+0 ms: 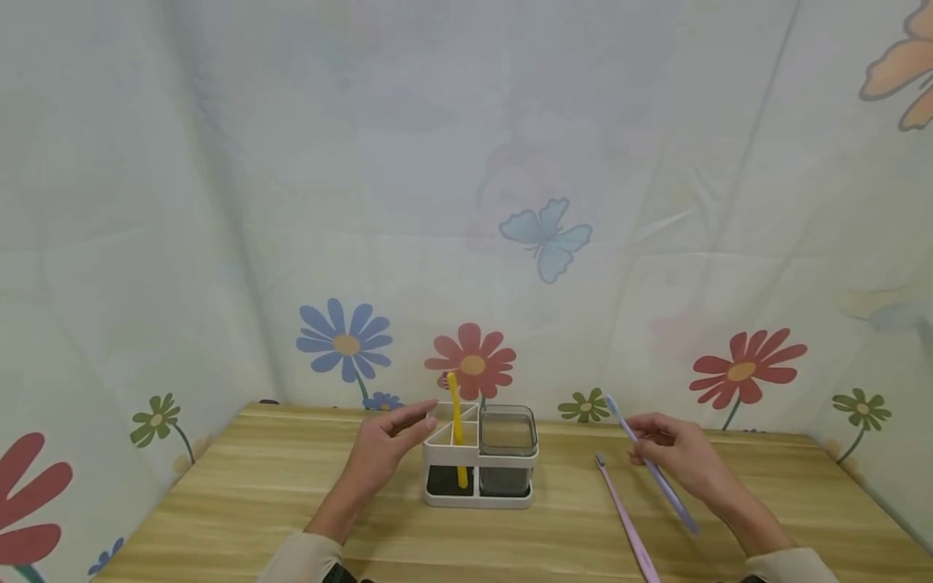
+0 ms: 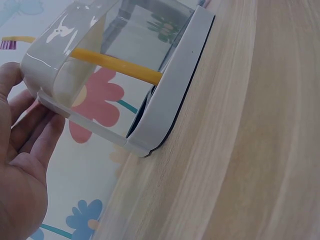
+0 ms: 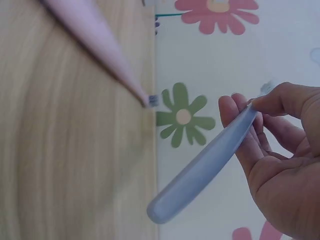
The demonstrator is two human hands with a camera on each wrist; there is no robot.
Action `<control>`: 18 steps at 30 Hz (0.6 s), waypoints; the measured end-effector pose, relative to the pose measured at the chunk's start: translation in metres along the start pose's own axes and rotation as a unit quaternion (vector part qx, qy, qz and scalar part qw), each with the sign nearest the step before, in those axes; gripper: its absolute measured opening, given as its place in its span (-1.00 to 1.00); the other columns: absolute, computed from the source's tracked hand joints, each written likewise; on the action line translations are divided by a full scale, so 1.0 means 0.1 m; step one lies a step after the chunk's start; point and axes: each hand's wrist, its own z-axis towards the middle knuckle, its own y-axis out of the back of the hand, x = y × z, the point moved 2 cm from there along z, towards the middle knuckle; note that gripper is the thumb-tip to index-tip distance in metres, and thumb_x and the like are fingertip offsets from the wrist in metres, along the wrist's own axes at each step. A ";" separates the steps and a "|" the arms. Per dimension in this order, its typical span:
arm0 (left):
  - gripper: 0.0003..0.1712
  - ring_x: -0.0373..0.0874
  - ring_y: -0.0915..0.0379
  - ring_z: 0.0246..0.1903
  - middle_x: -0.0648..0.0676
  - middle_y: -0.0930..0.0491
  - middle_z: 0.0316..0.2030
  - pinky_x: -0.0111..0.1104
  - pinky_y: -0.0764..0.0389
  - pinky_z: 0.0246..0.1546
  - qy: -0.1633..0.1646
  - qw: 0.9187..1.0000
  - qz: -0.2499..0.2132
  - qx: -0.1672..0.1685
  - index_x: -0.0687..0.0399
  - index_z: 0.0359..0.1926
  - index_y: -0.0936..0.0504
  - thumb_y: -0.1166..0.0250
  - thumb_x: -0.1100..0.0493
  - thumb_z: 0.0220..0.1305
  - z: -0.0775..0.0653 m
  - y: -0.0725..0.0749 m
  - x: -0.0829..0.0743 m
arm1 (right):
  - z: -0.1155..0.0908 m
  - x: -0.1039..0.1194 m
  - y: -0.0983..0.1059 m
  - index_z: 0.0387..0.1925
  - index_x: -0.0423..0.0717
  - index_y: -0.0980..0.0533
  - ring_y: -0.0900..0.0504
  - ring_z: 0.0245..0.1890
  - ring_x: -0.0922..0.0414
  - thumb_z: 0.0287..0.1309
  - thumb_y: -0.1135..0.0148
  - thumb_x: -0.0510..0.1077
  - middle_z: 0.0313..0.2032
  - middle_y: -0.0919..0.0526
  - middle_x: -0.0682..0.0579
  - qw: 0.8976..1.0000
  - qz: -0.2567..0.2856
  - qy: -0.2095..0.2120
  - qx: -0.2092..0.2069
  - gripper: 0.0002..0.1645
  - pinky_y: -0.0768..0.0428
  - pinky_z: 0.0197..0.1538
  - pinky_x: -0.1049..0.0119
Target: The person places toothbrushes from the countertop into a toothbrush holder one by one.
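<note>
My left hand [image 1: 389,445] is at the left side of a white toothbrush holder [image 1: 504,504], its fingers extended and fingertips touching the upper wall [image 2: 47,65] in the left wrist view. A yellow toothbrush [image 1: 457,413] stands upright, slightly tilted, in a left compartment of the holder, bristles at the top. A grey see-through cup [image 1: 508,433] sits in the holder's right side. My right hand [image 1: 678,453] pinches a light blue-purple toothbrush [image 3: 205,167] between thumb and fingers, above the table, head pointing up and away. A pink toothbrush [image 1: 627,522] lies on the table to its left.
The wood-grain table [image 1: 240,502] runs back to a pale cloth backdrop [image 1: 408,178] printed with flowers and butterflies. More of this cloth hangs at the left and right sides.
</note>
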 end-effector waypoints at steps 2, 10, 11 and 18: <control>-0.56 0.00 -0.59 0.24 0.07 -0.70 0.21 -0.20 -0.60 0.25 0.000 1.000 0.000 0.001 0.04 0.25 -0.75 -0.46 0.02 0.42 0.00 0.00 0.00 | -0.01 0.05 -0.01 0.25 -0.56 -0.45 -0.80 -0.19 -0.02 0.47 -0.19 -0.38 -0.16 -0.70 -0.21 1.000 0.015 0.005 -0.011 -0.57 -0.77 -0.06 0.18; -0.57 0.00 -0.60 0.23 0.07 -0.71 0.20 -0.33 -0.62 0.18 -0.007 1.000 -0.003 -0.001 0.06 0.24 -0.75 -0.46 0.05 0.42 0.00 0.03 -0.01 | -0.04 0.27 -0.06 0.10 -0.48 -0.51 -0.82 -0.14 0.10 0.51 -0.24 -0.31 -0.13 -0.72 -0.13 0.994 0.066 0.074 -0.050 -0.71 -0.76 -0.04 0.26; -0.57 0.00 -0.60 0.22 0.07 -0.71 0.19 -0.37 -0.62 0.17 -0.008 1.000 -0.005 -0.001 0.07 0.24 -0.75 -0.47 0.06 0.42 0.00 0.03 -0.01 | -0.05 0.30 -0.07 0.08 -0.47 -0.52 -0.82 -0.13 0.10 0.51 -0.25 -0.32 -0.12 -0.72 -0.11 0.993 0.072 0.085 -0.051 -0.72 -0.76 -0.03 0.25; -0.59 -0.03 -0.63 0.19 0.07 -0.72 0.17 -0.44 -0.61 0.10 -0.003 1.000 -0.020 0.001 0.07 0.21 -0.76 -0.48 0.09 0.40 0.02 0.00 0.03 | -0.07 0.52 -0.16 0.07 -0.47 -0.50 -0.80 -0.08 0.13 0.50 -0.22 -0.37 -0.09 -0.71 -0.06 0.982 0.102 0.148 -0.055 -0.77 -0.77 -0.04 0.20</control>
